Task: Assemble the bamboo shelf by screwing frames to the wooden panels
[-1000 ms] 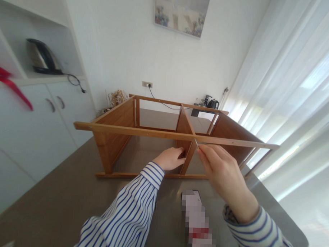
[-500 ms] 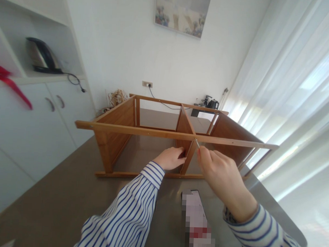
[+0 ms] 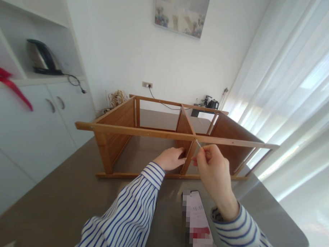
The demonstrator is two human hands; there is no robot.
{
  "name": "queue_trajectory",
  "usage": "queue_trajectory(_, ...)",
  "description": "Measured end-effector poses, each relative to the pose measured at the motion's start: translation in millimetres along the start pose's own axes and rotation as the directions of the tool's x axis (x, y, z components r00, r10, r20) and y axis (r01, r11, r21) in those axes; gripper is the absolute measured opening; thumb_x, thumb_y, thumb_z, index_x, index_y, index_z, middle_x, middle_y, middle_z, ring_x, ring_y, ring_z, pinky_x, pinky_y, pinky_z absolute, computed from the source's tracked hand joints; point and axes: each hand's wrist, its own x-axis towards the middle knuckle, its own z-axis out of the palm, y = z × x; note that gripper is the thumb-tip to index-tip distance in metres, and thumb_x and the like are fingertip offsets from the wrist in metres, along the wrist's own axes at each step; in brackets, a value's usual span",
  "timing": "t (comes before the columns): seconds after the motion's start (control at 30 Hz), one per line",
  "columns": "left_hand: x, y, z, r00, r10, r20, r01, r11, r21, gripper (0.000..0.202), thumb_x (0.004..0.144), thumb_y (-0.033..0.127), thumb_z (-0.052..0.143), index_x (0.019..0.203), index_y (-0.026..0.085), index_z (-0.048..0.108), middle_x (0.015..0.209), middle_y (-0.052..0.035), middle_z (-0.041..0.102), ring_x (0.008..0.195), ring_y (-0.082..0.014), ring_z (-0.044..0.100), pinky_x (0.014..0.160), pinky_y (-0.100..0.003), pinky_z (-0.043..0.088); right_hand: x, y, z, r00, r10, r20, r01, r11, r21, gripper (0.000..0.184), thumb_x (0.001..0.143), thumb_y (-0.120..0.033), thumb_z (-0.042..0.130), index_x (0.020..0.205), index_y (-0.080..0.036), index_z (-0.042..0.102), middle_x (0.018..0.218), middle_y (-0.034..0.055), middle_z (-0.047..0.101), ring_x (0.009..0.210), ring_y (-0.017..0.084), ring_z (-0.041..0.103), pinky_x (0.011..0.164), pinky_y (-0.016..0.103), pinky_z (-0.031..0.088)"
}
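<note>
A wooden shelf frame [image 3: 142,131] lies on its side on the grey-brown table [image 3: 56,195]. My left hand [image 3: 171,158] grips the lower part of the frame's middle divider [image 3: 184,126], fingers curled round its edge. My right hand [image 3: 213,167] is raised beside the divider and pinches a thin metal tool [image 3: 197,143], an Allen key or small driver. The tool's tip meets the front rail where the divider joins it. Both sleeves are blue-and-white striped.
A phone [image 3: 197,220] lies on the table near my right forearm. White cupboards [image 3: 40,122] with a kettle [image 3: 40,56] on a shelf stand at the left. Sheer curtains [image 3: 297,92] hang at the right. A straw-like bundle [image 3: 117,97] and a dark appliance [image 3: 210,102] sit by the far wall.
My right hand has turned at the wrist and drawn in toward the divider, still pinching the tool at the joint. The left hand and the frame have stayed put.
</note>
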Motion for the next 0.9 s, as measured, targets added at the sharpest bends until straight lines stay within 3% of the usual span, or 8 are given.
queue_trajectory(0.2, -1, 1, -3.5, 1.000, 0.009, 0.011, -0.009, 1.000, 0.020, 0.031, 0.084, 0.048, 0.044, 0.090, 0.021, 0.058, 0.087, -0.0064, 0.069, 0.079, -0.0242, 0.065, 0.062, -0.029, 0.044, -6, 2, 6, 0.991, 0.120, 0.058, -0.130, 0.962, 0.241, 0.020, 0.087, -0.039, 0.047, 0.094, -0.020, 0.049, 0.072, 0.0050, 0.071, 0.065, 0.018, 0.069, 0.056, 0.025, 0.052)
queue_trajectory(0.37, -1, 1, -4.5, 0.999, 0.013, 0.037, -0.013, 1.000, -0.021, 0.032, 0.084, 0.047, 0.045, 0.096, 0.021, 0.059, 0.092, -0.0072, 0.069, 0.083, -0.0247, 0.065, 0.066, -0.030, 0.046, -5, 2, 5, 0.996, 0.002, 0.088, -0.016, 0.985, 0.169, 0.025, 0.089, -0.037, 0.045, 0.105, -0.019, 0.050, 0.073, 0.0045, 0.070, 0.066, 0.019, 0.068, 0.058, 0.027, 0.052)
queue_trajectory(0.57, -3, 1, -4.8, 0.999, 0.002, 0.035, -0.001, 1.000, -0.023, 0.035, 0.085, 0.048, 0.043, 0.103, 0.023, 0.059, 0.097, -0.0062, 0.069, 0.089, -0.0249, 0.064, 0.073, -0.031, 0.046, -1, 8, 8, 0.990, -0.026, 0.138, -0.037, 0.900, 0.435, 0.025, 0.089, -0.040, 0.046, 0.097, -0.018, 0.055, 0.083, 0.0082, 0.071, 0.070, 0.017, 0.067, 0.061, 0.028, 0.054)
queue_trajectory(0.77, -3, 2, -3.6, 1.000, 0.017, 0.020, -0.016, 1.000, -0.022, 0.036, 0.086, 0.047, 0.042, 0.108, 0.023, 0.058, 0.095, -0.0058, 0.069, 0.084, -0.0232, 0.065, 0.070, -0.030, 0.046, 5, 14, -2, 0.976, -0.214, 0.035, 0.204, 0.961, 0.186, 0.019, 0.086, -0.033, 0.056, 0.093, -0.019, 0.068, 0.083, 0.0048, 0.067, 0.072, 0.015, 0.062, 0.065, 0.027, 0.050)
queue_trajectory(0.9, -3, 2, -4.5, 1.000, 0.021, 0.021, -0.021, 1.000, -0.014, 0.037, 0.087, 0.046, 0.041, 0.110, 0.022, 0.057, 0.095, -0.0063, 0.069, 0.085, -0.0235, 0.065, 0.071, -0.031, 0.046, 9, 13, -7, 0.961, -0.275, 0.025, 0.264, 0.940, 0.215, 0.017, 0.086, -0.029, 0.057, 0.091, -0.019, 0.069, 0.079, 0.0034, 0.066, 0.070, 0.013, 0.060, 0.063, 0.025, 0.049)
